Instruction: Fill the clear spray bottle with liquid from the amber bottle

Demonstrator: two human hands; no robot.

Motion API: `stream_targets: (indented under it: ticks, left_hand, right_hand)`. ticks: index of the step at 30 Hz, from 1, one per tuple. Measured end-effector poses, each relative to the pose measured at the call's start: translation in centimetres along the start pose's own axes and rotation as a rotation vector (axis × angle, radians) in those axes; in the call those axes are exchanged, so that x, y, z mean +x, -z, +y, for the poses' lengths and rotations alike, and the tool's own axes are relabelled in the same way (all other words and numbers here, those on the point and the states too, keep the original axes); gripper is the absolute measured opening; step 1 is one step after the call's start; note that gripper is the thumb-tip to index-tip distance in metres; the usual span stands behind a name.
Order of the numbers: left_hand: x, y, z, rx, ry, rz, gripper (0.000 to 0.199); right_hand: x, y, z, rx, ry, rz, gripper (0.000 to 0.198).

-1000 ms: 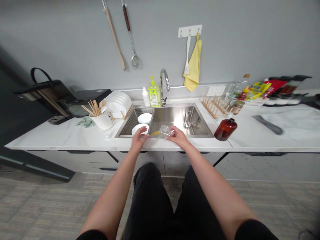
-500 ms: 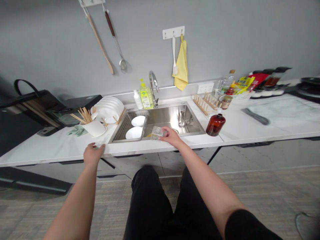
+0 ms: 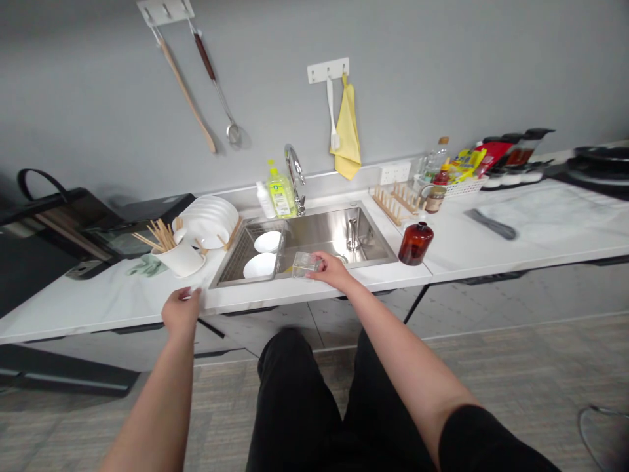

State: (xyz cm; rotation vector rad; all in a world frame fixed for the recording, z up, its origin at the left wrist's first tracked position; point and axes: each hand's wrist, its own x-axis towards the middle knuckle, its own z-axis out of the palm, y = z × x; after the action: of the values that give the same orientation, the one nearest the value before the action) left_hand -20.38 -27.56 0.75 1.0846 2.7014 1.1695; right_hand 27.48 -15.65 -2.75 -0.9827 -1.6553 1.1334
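My right hand [image 3: 330,270] pinches a small clear rectangular container [image 3: 305,263] by its right end. It is held over the front rim of the steel sink [image 3: 319,229]; whether it is plastic or glass I cannot tell. My left hand [image 3: 181,311] is at the counter's front edge, left of the sink, fingers half curled and the thumb apart from them. Nothing shows clearly in it. Two white bowls, a rear one [image 3: 268,242] and a front one [image 3: 260,265], sit in the rack at the sink's left side. Something yellow [image 3: 289,269] peeks out beside the container.
Left of the sink stand white plates [image 3: 211,219] in a wooden rack and a white holder [image 3: 181,259] of chopsticks. Behind it are a yellow-green soap bottle [image 3: 281,195] and the faucet [image 3: 293,177]. An amber bottle [image 3: 415,244] stands near its right front corner.
The view has shifted slightly, moving the counter scene left in the picture. My left thumb and fingers have drawn closer together. My right hand still holds the clear container near the sink's front rim.
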Motion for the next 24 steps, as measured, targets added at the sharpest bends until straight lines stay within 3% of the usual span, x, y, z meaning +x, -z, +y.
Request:
stream_targets:
  ticks: [2,4,7,8,10,14,24]
  left_hand:
    - [-1.0,-0.4,1.8,-0.078,-0.047,0.011,0.05]
    - [-2.8,-1.0,4.6,-0.224,-0.14,-0.056,0.058]
    - [-6.4,-1.8,9.9,-0.645,-0.347,-0.439,0.066]
    - [-7.6,-2.0,11.6,-0.688,-0.405,-0.551,0.066]
    - [-9.4,-1.9,14.7,-0.685,-0.514,-0.635,0.061]
    - [-11.0,-1.0,18.2,-0.504,-0.696,-0.57,0.049]
    - [-11.1,0.9,21.7,-0.22,-0.908,-0.459,0.04]
  right_hand:
    - [0.0,0.0,0.1,0.004,0.008,-0.013,0.076]
    - [0.0,0.0,0.2,0.013,0.015,-0.032,0.076]
    - [0.0,0.1,0.3,0.035,0.008,-0.055,0.078]
    - [0.1,0.1,0.3,0.045,0.003,-0.057,0.079]
    - [0.0,0.1,0.3,0.065,0.0,-0.058,0.083]
    - [0.0,0.2,0.3,0.077,0.017,-0.042,0.086]
    - [0.1,0.2,0.4,0.019,0.141,-0.019,0.079]
